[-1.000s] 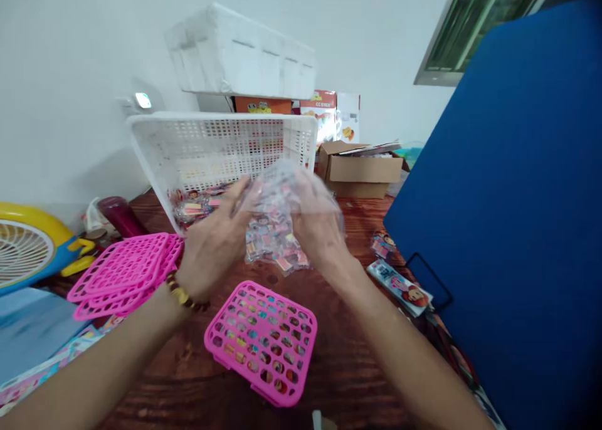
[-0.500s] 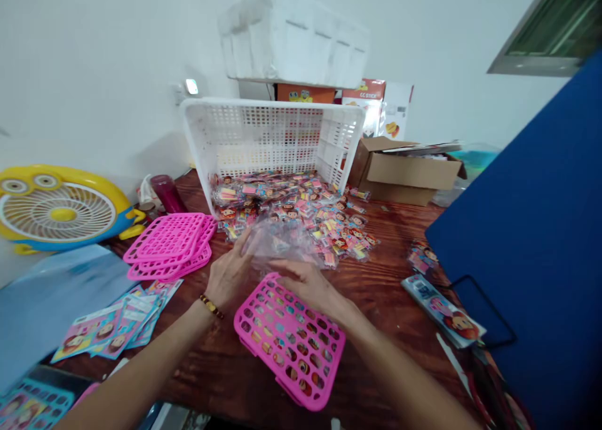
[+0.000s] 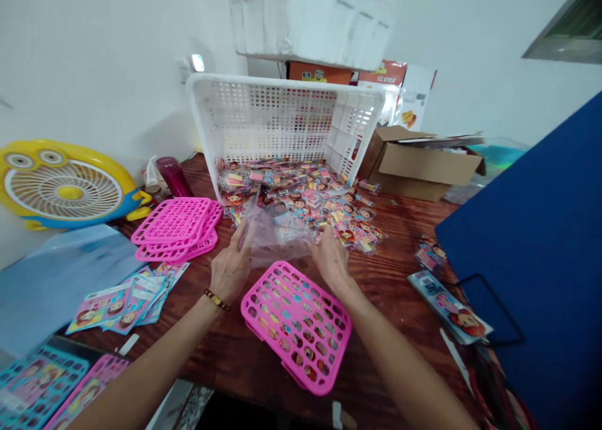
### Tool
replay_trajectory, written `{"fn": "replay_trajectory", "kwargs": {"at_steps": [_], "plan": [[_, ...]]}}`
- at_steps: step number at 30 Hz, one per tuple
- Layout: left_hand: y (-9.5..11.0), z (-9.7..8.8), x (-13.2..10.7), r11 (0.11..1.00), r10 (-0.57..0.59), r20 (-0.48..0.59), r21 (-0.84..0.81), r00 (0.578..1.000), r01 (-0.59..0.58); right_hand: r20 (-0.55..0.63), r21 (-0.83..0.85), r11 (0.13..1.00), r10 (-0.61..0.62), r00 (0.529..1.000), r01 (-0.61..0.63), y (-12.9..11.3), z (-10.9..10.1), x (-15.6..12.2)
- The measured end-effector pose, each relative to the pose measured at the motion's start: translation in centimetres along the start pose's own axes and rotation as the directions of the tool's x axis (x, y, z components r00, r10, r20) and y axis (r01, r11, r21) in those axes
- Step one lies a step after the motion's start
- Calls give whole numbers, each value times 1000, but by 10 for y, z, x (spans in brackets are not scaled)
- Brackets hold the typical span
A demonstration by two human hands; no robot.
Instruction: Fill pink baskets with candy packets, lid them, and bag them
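Note:
A clear plastic bag is stretched between my two hands, in front of the heap of small wrapped packets. My left hand grips its left side, fingers closed on the film. On the right edge of the bag, my right hand pinches the plastic. Just below my hands lies a pink perforated plastic basket, closed, with colourful contents showing through its holes; neither hand touches it. Small packets with cartoon figures spill from a white crate lying on its side.
Pink lattice lids are stacked at the left, beside printed cards and a yellow fan. An open cardboard box stands at the back right. A blue panel, card packs and scissors line the right side.
My right hand has moved from the pink basket's top edge up and right to the bag's right side. The bag is now spread between both hands. The view has shifted slightly.

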State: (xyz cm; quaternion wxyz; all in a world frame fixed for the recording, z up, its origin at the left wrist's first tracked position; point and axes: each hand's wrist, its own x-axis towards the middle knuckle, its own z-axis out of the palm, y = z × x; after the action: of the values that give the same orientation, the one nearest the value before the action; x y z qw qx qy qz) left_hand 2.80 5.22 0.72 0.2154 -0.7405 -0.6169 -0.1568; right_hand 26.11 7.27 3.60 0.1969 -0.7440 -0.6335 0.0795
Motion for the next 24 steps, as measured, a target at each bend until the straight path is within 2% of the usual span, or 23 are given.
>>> {"fn": "replay_trajectory", "kwargs": {"at_steps": [2,4,8,10,12,15,18,22,24], "plan": [[-2,3,-7,999,-37,18,-8,999,37,174,-33,996,-76,982,83,-2,7,14],[-4,5,-18,995,-95,37,-40,995,96,303,0,982,-179,936,188,-5,15,27],[-2,10,-53,952,-266,98,-130,959,278,411,157,922,-387,826,354,-12,36,44],[5,12,-73,914,-337,153,-184,929,362,444,241,892,-451,774,382,-12,50,45],[14,14,-90,871,-374,219,-249,901,423,463,311,880,-470,752,359,-9,65,40],[28,16,-102,801,-395,270,-367,878,473,472,407,878,-438,765,252,1,85,30],[35,18,-99,743,-370,259,-494,892,452,456,491,864,-361,813,109,18,94,20],[47,26,-79,683,-270,294,-613,917,397,397,560,827,-204,895,-60,54,87,-1],[56,31,-68,676,-160,318,-655,935,338,364,580,804,-112,925,-131,75,77,-21]]}}
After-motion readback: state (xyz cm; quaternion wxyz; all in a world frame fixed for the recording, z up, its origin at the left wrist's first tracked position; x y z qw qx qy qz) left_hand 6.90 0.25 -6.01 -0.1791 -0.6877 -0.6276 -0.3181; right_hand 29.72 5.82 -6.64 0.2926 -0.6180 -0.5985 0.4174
